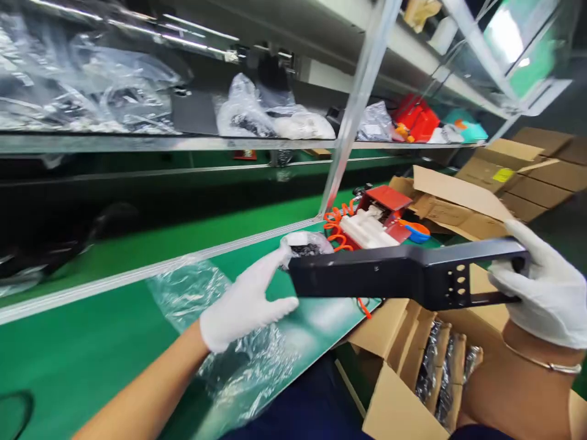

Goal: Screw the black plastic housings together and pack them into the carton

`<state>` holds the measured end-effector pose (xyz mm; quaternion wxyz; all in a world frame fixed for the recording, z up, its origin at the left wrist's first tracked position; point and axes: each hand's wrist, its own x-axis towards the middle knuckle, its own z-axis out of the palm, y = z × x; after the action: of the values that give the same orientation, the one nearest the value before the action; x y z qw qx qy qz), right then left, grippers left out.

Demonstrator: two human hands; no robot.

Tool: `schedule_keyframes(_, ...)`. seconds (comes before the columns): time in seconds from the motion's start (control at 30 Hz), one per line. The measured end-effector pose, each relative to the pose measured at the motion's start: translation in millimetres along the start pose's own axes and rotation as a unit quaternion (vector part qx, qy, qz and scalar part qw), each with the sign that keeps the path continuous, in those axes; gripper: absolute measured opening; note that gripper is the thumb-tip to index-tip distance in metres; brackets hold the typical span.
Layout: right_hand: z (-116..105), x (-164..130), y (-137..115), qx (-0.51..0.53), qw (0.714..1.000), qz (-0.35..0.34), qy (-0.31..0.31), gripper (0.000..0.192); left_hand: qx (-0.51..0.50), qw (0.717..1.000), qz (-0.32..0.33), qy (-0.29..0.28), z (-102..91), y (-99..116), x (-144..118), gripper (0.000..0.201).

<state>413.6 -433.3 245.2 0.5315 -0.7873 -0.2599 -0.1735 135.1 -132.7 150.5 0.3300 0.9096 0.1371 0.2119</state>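
My right hand (545, 284), in a white glove, is wrapped round the right end of a long black housing (358, 272). This part has a narrow cutout and several round holes near the grip, and is held nearly level above the bench edge. My left hand (247, 305), also gloved in white, is open with thumb and fingers apart beside the housing's left end; whether the fingertips touch it I cannot tell. Beneath that hand a crumpled clear plastic bag (257, 360) lies on the green bench. Just behind the housing's left end sits a clear bag of small dark parts (307, 244).
An open cardboard box (398, 403) with dividers and bagged parts stands below my right arm. A red machine (389, 198) with an orange coiled hose (337, 226) is at the bench's far right. A metal post (355, 104) rises to a shelf (174, 143) of bagged items.
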Motion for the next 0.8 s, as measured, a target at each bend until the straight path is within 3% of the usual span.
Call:
schedule_keyframes(0.1,70,17,-51,0.115,0.967,-0.056,-0.22,0.063,-0.087,0.976,-0.056,-0.193,-13.3,23,-2,0.051)
schedule_keyframes(0.17,117,23,-76,0.177,0.917,-0.081,-0.349,0.059,-0.165,0.957,-0.132,-0.198,-5.1,23,-15,0.03)
schedule_keyframes(0.23,160,19,-91,0.221,0.889,-0.126,-0.38,0.06,-0.255,0.942,-0.198,-0.089,4.6,12,-32,0.023)
schedule_keyframes(0.3,197,-1,-95,0.263,0.881,-0.14,-0.367,0.063,-0.334,0.909,-0.233,0.089,7.8,-6,-48,0.026)
schedule_keyframes(0.4,245,-72,-89,0.266,0.87,-0.073,-0.408,0.06,-0.379,0.812,-0.246,0.369,-0.5,-35,-62,0.037)
schedule_keyframes(0.43,259,-103,-87,0.234,0.851,-0.064,-0.465,0.065,-0.376,0.777,-0.239,0.444,-5.1,-43,-65,0.039)
schedule_keyframes(0.47,272,-134,-86,0.218,0.815,-0.048,-0.536,0.072,-0.369,0.747,-0.227,0.503,-9.6,-50,-67,0.04)
schedule_keyframes(0.5,283,-164,-85,0.201,0.78,-0.039,-0.591,0.075,-0.364,0.724,-0.213,0.546,-13.8,-55,-68,0.041)
schedule_keyframes(0.53,292,-190,-86,0.184,0.768,-0.049,-0.612,0.079,-0.36,0.708,-0.201,0.573,-17.4,-59,-70,0.04)
schedule_keyframes(0.6,306,-228,-90,0.175,0.793,-0.053,-0.582,0.083,-0.359,0.692,-0.187,0.597,-22.3,-62,-74,0.038)
schedule_keyframes(0.67,315,-244,-95,0.189,0.806,-0.059,-0.558,0.081,-0.365,0.683,-0.188,0.604,-24.5,-62,-77,0.037)
schedule_keyframes(0.8,322,-245,-97,0.171,0.811,-0.054,-0.557,0.074,-0.365,0.675,-0.209,0.606,-22.8,-60,-80,0.036)
